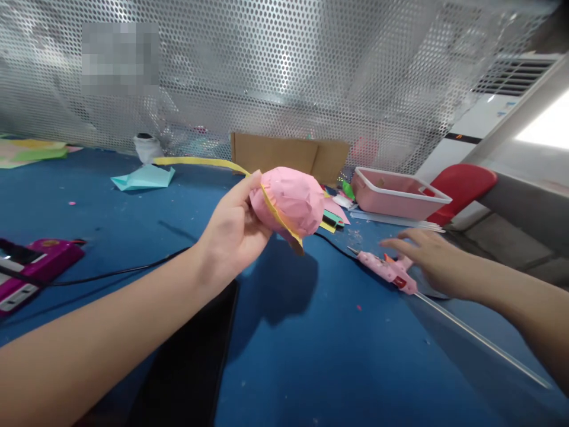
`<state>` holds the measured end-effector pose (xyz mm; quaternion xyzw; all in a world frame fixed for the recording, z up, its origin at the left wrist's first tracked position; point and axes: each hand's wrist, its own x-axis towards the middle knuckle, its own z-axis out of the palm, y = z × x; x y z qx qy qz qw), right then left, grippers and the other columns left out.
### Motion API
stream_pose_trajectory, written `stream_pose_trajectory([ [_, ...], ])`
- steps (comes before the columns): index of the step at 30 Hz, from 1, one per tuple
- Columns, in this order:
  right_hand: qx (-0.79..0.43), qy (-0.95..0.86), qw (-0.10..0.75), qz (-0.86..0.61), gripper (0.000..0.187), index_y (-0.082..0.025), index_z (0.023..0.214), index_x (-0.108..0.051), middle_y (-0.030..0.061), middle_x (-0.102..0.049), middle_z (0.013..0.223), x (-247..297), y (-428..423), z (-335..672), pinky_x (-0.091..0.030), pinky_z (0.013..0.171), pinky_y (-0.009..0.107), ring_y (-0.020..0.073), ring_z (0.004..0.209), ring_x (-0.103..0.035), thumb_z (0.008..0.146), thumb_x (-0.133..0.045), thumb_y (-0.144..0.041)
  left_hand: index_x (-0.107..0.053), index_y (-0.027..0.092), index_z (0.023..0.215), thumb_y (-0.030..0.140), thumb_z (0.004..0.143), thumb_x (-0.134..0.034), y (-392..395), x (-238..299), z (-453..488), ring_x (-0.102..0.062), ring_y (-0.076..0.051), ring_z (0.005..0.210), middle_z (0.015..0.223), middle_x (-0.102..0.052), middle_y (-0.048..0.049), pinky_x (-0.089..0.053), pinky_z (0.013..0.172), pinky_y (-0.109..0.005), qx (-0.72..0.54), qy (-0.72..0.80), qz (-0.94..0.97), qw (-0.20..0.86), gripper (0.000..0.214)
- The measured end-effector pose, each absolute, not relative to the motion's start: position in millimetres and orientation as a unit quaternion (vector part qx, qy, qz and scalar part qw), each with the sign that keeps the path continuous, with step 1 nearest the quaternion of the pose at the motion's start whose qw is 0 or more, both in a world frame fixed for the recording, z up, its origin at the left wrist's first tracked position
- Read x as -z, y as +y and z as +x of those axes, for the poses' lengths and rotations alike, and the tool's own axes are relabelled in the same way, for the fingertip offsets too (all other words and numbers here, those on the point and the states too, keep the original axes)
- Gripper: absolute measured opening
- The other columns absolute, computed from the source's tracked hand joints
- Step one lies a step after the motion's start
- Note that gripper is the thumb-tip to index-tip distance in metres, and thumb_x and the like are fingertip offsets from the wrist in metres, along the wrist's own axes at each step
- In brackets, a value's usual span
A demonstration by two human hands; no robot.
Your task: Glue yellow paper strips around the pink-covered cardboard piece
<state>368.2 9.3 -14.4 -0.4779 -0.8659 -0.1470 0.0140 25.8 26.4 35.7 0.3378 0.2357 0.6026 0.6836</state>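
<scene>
Left hand (231,234): mine, grasping pink ball (288,204) above blue table (311,356), yellow strip (200,161) trailing. Right hand (433,261): spread, released, touching glue gun (386,270). Risk: I may burn fingers on nozzle; strip may snag. Beyond: pink tray (395,196).

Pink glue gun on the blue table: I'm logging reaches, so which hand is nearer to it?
Right. The right hand hovers open beside the pink glue gun; the left hand holds a pink paper ball away from it.

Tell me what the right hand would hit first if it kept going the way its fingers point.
Most likely the pink glue gun: the right hand reaches leftward with open fingers just above its handle. Depth is hard to judge, so they may already touch.
</scene>
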Motion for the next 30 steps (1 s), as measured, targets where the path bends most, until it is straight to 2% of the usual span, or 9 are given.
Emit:
stream_pose_trajectory([
  [2,0.132,-0.864,0.09,-0.478,0.04,-0.02,0.108,-0.063,0.0135,-0.066,0.107,-12.0,1.4,340.5,-0.051,0.077,0.04,0.0271,0.095,-0.064,0.076,-0.042,-0.009,-0.066,0.013,0.087,0.027,0.093,-0.044,25.0,-38.5,31.0,-0.067,-0.017,0.072,0.073,-0.068,-0.004,-0.055,0.067,-0.026,-0.589,0.224,0.378,0.678,0.027],
  [5,0.07,-0.823,0.263,-0.499,0.016,-0.022,0.091,-0.065,0.0052,-0.07,0.087,-54.3,-14.4,284.2,-0.051,0.067,0.035,0.0219,0.078,-0.066,0.084,-0.052,-0.03,-0.067,0.014,0.089,0.033,0.094,-0.042,21.6,-46.5,39.9,-0.065,-0.019,0.067,0.07,-0.066,-0.0053,-0.053,0.059,-0.027,-0.551,0.227,0.45,0.665,0.032],
  [8,-0.023,-0.79,0.385,-0.477,0.011,-0.022,0.077,-0.065,0.0005,-0.067,0.073,-81.2,-22.6,238.4,-0.049,0.063,0.029,0.016,0.068,-0.063,0.082,-0.059,-0.031,-0.067,0.015,0.087,0.037,0.092,-0.046,16.1,-55.9,48.1,-0.06,-0.017,0.06,0.066,-0.062,-0.0048,-0.046,0.053,-0.026,-0.522,0.258,0.523,0.622,0.031],
  [10,-0.076,-0.776,0.429,-0.456,0.012,-0.021,0.076,-0.065,0.0003,-0.067,0.073,-87.6,-20.4,221.1,-0.049,0.061,0.028,0.0149,0.068,-0.062,0.082,-0.06,-0.031,-0.066,0.016,0.076,0.038,0.089,-0.054,11.0,-61.1,52.3,-0.053,-0.013,0.053,0.06,-0.059,-0.0023,-0.041,0.05,-0.024,-0.528,0.27,0.575,0.563,0.028],
  [13,-0.165,-0.757,0.457,-0.437,0.018,-0.02,0.072,-0.063,0.0009,-0.065,0.07,-85.2,-11.8,210.4,-0.048,0.06,0.027,0.0148,0.067,-0.061,0.083,-0.06,-0.034,-0.061,0.016,0.06,0.035,0.084,-0.063,2.1,-64.7,55.6,-0.045,-0.011,0.05,0.054,-0.055,-0.0004,-0.034,0.048,-0.024,-0.522,0.302,0.659,0.45,0.031],
  [16,-0.204,-0.74,0.464,-0.442,0.022,-0.019,0.066,-0.059,-0.0013,-0.059,0.062,-75.0,-5.2,208.5,-0.043,0.056,0.026,0.0121,0.06,-0.055,0.083,-0.058,-0.033,-0.06,0.016,0.059,0.03,0.079,-0.069,-3.9,-60.3,53.8,-0.044,-0.011,0.052,0.054,-0.053,0.0007,-0.031,0.049,-0.023,-0.506,0.342,0.702,0.366,0.026],
  [20,-0.204,-0.736,0.444,-0.468,0.028,-0.018,0.061,-0.054,-0.0025,-0.052,0.059,-57.6,-4.0,210.6,-0.038,0.056,0.026,0.0108,0.059,-0.048,0.084,-0.055,-0.034,-0.066,0.017,0.084,0.024,0.079,-0.064,-3.4,-42.8,44.5,-0.053,-0.014,0.065,0.071,-0.06,0.0003,-0.041,0.059,-0.023,-0.456,0.292,0.718,0.438,0.009],
  [23,-0.232,-0.738,0.436,-0.459,0.029,-0.018,0.063,-0.053,-0.0012,-0.055,0.064,-44.4,-8.5,212.3,-0.04,0.059,0.027,0.0119,0.062,-0.05,0.085,-0.054,-0.038,-0.069,0.019,0.089,0.022,0.087,-0.049,-3.8,-25.9,38.4,-0.058,-0.017,0.082,0.083,-0.064,-0.0017,-0.045,0.074,-0.026,-0.445,0.273,0.711,0.47,0.02],
  [30,-0.206,-0.738,0.441,-0.467,0.026,-0.018,0.063,-0.053,-0.0017,-0.051,0.062,-15.8,-25.8,216.5,-0.038,0.056,0.025,0.0106,0.059,-0.045,0.081,-0.057,-0.036,-0.069,0.021,0.107,0.024,0.092,-0.046,-20.8,4.5,39.0,-0.058,-0.019,0.084,0.088,-0.067,-0.0048,-0.044,0.084,-0.029,-0.454,0.269,0.757,0.386,0.027],
])
